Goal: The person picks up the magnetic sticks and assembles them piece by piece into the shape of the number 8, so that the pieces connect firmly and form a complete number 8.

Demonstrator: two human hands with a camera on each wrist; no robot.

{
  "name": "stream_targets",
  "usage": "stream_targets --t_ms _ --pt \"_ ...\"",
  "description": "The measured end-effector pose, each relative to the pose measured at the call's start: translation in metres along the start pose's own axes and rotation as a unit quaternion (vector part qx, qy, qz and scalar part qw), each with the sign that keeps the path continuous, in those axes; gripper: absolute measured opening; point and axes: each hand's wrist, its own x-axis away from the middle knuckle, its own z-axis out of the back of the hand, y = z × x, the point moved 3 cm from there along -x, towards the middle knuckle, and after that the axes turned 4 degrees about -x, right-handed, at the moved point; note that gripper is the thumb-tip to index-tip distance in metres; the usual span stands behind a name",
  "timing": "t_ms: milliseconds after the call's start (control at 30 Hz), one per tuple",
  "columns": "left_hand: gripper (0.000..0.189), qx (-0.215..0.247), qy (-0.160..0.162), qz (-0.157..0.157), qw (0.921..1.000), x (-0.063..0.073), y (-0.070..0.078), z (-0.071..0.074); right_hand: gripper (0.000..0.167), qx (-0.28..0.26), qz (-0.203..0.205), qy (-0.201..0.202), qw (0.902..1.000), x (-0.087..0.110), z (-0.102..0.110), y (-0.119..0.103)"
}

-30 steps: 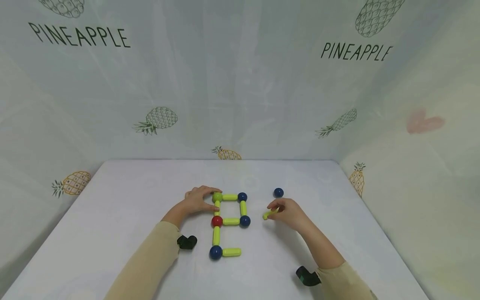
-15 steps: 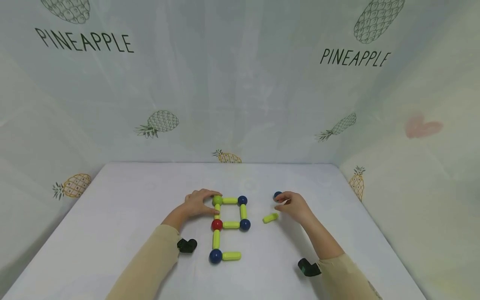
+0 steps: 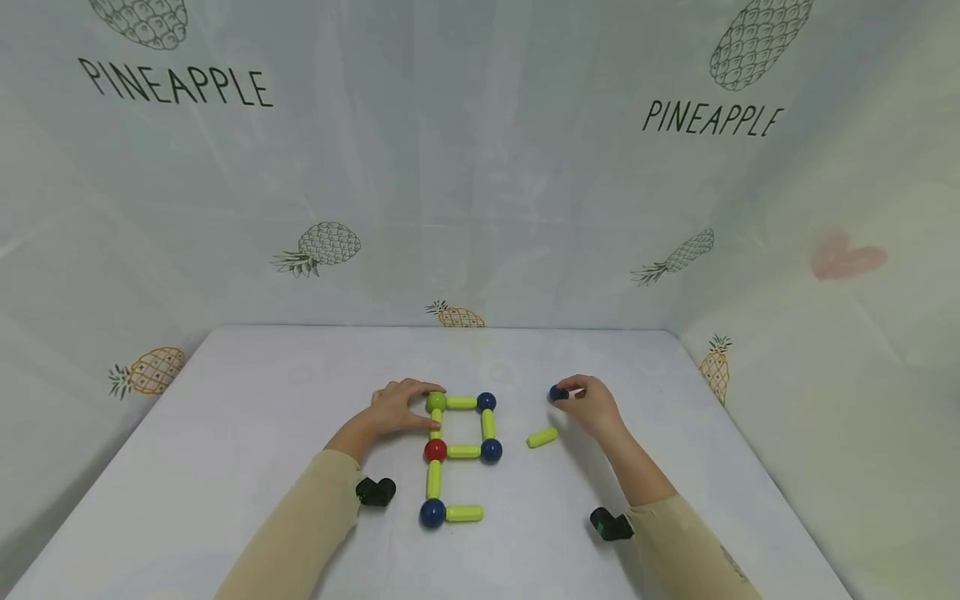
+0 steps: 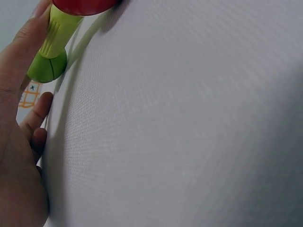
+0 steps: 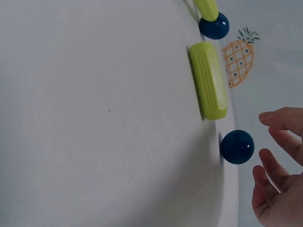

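A figure of lime rods and balls, like a magnetic building set, lies on the table. My left hand (image 3: 393, 407) holds its corner at the green ball (image 3: 437, 402), index finger over the ball and thumb on the rod (image 4: 59, 32) below. The red ball (image 3: 435, 450) is just under that rod. To the right, my right hand (image 3: 592, 402) is at a loose blue ball (image 5: 237, 147). In the right wrist view its fingers are spread and slightly bent, with a gap to the ball. A loose lime rod (image 3: 542, 437) lies nearby.
Blue balls mark the figure's right corners (image 3: 491, 451) and its lower left end (image 3: 432, 513). A lime rod (image 3: 465, 513) sticks out to the right from that lower ball. Behind the white table (image 3: 262, 383) hangs a pineapple-print cloth (image 3: 480, 167).
My right hand has let go of the lime rod, leaving it on the table, and has moved up and away to the blue ball. The left hand stays at the green ball.
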Motion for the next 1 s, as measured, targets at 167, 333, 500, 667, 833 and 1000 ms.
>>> stream_targets --t_ms 167,333,500,667,833,1000 --pt "0.067 0.001 0.0 -0.002 1.0 -0.001 -0.002 -0.001 0.035 0.001 0.0 0.001 1.0 -0.01 -0.004 0.004" --pt "0.068 0.001 -0.002 -0.002 1.0 -0.003 -0.004 -0.003 0.035 0.001 -0.006 0.0 1.0 -0.019 -0.008 0.009" --pt "0.068 -0.002 0.002 -0.003 1.0 -0.003 -0.003 -0.003 0.037 -0.004 -0.009 -0.007 0.9999 -0.024 -0.012 0.011" --pt "0.067 -0.002 0.004 -0.002 1.0 -0.002 -0.002 -0.001 0.038 -0.005 -0.006 -0.013 0.9999 -0.028 -0.015 0.011" --pt "0.067 -0.001 0.004 -0.001 1.0 -0.001 -0.001 -0.001 0.038 0.003 -0.017 -0.023 0.9996 -0.029 -0.016 0.01" --pt "0.067 -0.003 0.002 0.0 1.0 -0.002 -0.002 -0.002 0.039 0.016 -0.024 -0.03 0.9991 -0.03 -0.019 0.01"
